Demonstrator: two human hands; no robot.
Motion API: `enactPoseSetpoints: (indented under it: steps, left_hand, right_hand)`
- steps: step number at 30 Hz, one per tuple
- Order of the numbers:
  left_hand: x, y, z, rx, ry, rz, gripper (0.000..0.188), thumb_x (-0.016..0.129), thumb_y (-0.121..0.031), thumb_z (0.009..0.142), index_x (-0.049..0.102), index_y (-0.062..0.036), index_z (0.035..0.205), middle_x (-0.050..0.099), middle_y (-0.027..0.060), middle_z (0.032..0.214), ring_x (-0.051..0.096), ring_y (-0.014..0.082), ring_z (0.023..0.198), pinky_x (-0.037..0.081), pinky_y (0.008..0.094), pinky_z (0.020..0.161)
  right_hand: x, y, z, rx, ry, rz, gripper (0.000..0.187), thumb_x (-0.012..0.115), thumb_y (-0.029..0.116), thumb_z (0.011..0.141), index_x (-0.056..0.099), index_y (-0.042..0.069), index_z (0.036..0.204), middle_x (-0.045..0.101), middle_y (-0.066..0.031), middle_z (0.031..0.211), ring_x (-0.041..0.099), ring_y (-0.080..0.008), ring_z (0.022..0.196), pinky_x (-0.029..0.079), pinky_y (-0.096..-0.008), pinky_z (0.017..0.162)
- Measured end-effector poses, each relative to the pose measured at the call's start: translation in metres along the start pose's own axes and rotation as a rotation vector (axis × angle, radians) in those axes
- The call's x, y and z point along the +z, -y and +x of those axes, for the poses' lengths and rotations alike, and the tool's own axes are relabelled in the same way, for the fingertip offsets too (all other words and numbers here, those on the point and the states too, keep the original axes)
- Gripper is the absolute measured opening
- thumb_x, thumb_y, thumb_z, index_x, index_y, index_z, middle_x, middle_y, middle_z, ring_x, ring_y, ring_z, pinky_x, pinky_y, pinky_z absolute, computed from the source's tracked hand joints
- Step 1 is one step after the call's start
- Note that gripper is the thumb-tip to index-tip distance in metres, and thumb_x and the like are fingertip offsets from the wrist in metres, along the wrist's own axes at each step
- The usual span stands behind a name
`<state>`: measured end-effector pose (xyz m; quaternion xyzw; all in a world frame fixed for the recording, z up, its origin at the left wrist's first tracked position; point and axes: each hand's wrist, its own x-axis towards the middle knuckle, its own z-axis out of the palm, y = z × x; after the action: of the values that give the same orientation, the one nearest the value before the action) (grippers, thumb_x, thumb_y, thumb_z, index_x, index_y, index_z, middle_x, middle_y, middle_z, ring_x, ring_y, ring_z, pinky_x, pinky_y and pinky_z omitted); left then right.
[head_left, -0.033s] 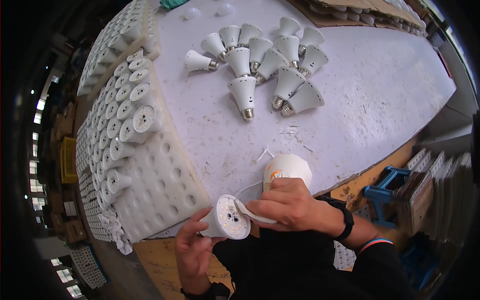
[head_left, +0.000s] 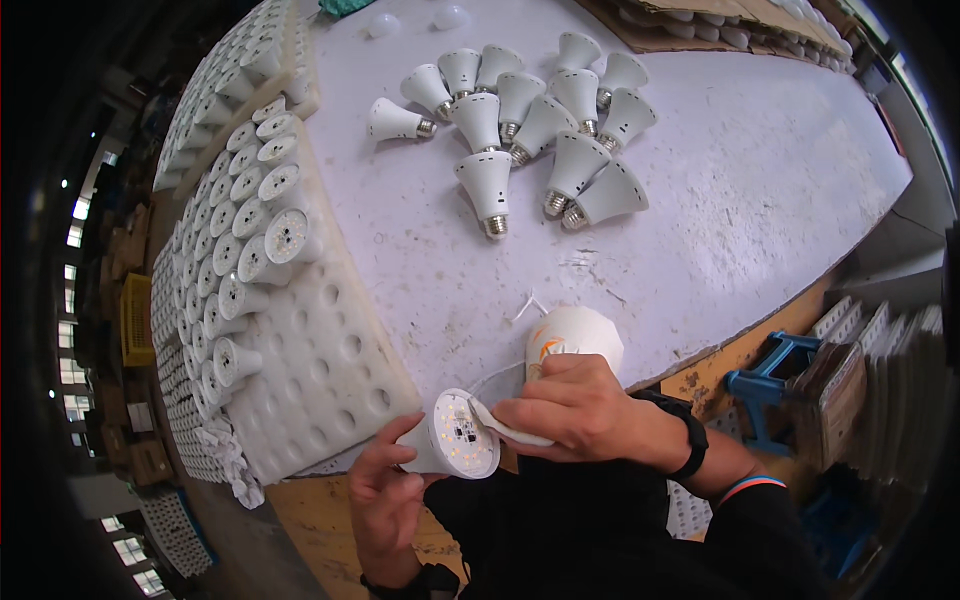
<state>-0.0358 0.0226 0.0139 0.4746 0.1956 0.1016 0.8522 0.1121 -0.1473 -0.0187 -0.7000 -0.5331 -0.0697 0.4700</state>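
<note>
My left hand (head_left: 385, 500) is closed round the white body of an LED bulb (head_left: 428, 452) without its cover. The bulb is tilted so that its round circuit board (head_left: 466, 440), with small yellow LEDs and dark parts, faces up and to the right. Closed in a grip, my right hand (head_left: 575, 408) has a slim tool with a white wrapped handle (head_left: 522, 436). Its thin grey tip meets the upper edge of the board; its exact kind is unclear. Just behind my right hand stands a white rounded, cup-like object (head_left: 580, 332) with an orange print.
Left of my hands lies a white tray with round holes (head_left: 318, 372), partly filled with coverless bulbs (head_left: 289, 236). Several white bulbs with screw bases (head_left: 484, 188) lie on the pale table (head_left: 720, 190). Cardboard (head_left: 720, 20) is at the far right, a blue stool (head_left: 765, 390) beside the table.
</note>
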Motion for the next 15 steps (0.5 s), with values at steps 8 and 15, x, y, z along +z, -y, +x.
enactPoseSetpoints:
  steps: [8, 15]
  left_hand:
    - [-0.005, 0.001, 0.002, 0.058, -0.037, 0.057, 0.015, 0.052, 0.011, 0.062, 0.055, 0.0017, 0.073, 0.044, 0.0193, 0.117, 0.047, 0.0336, 0.108, 0.042, 0.0391, 0.088]
    - [-0.015, 0.011, 0.007, 0.249, 0.063, 0.189, 0.016, 0.054, 0.013, 0.061, 0.055, -0.0027, 0.061, 0.048, 0.0126, 0.113, 0.046, 0.0367, 0.11, 0.041, 0.0411, 0.088]
  right_hand:
    - [0.001, 0.001, 0.0, 0.023, 0.048, 0.095, 0.022, 0.068, 0.018, 0.063, 0.053, 0.01, 0.077, 0.045, -0.0011, 0.059, 0.043, -0.017, 0.047, 0.036, -0.0274, 0.044]
    - [-0.002, 0.002, 0.004, 0.08, 0.074, 0.183, 0.019, 0.067, 0.017, 0.063, 0.052, 0.01, 0.072, 0.049, -0.0014, 0.059, 0.045, -0.0191, 0.047, 0.037, -0.0288, 0.046]
